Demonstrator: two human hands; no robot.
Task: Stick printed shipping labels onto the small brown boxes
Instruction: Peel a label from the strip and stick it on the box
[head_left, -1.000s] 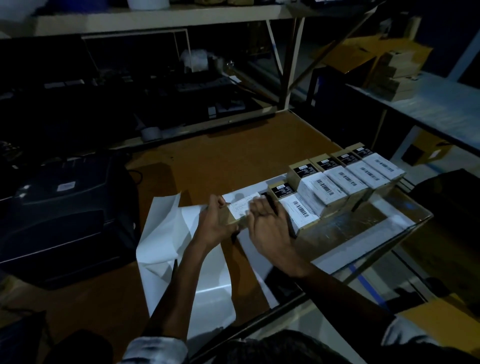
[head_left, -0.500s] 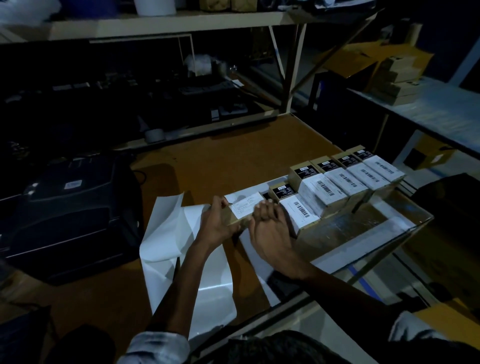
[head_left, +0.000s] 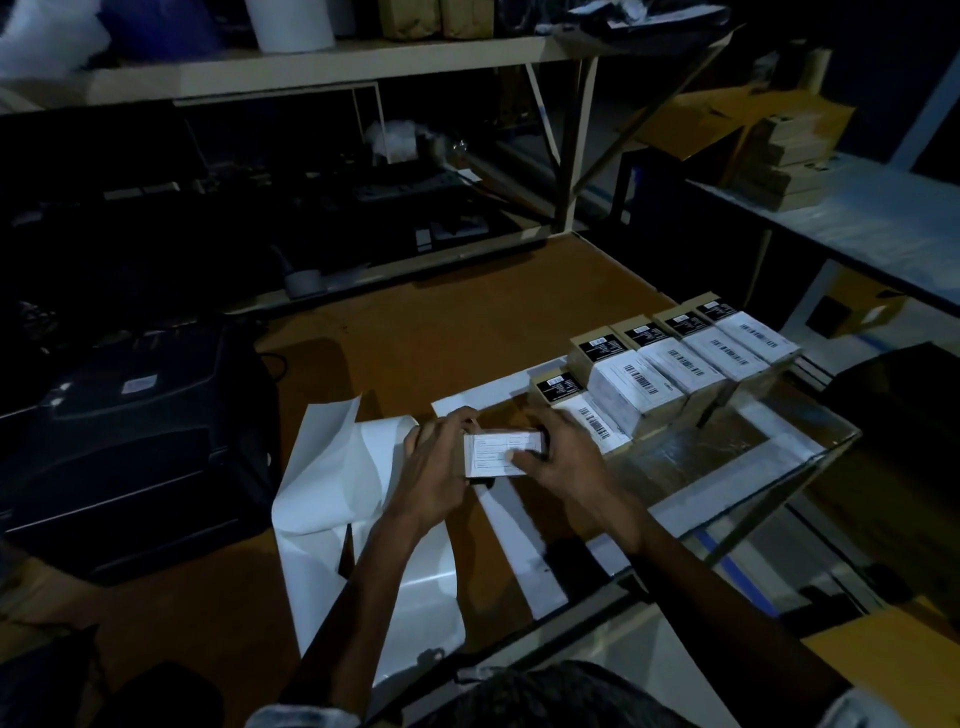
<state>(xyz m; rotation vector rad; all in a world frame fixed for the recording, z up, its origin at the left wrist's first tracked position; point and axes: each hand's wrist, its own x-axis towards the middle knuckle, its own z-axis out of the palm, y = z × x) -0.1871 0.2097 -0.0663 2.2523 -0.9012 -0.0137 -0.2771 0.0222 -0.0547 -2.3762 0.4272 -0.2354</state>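
Two hands wrap one labelled small brown box (head_left: 501, 457).
Left hand (head_left: 439, 462) grips it; right hand (head_left: 558, 460) now thumbs the shipping label (head_left: 493, 454), folded since earlier, beside the labelled row (head_left: 675, 364).

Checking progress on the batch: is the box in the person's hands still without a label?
No. A white label already covers the box's upper face, held between left hand and right hand.
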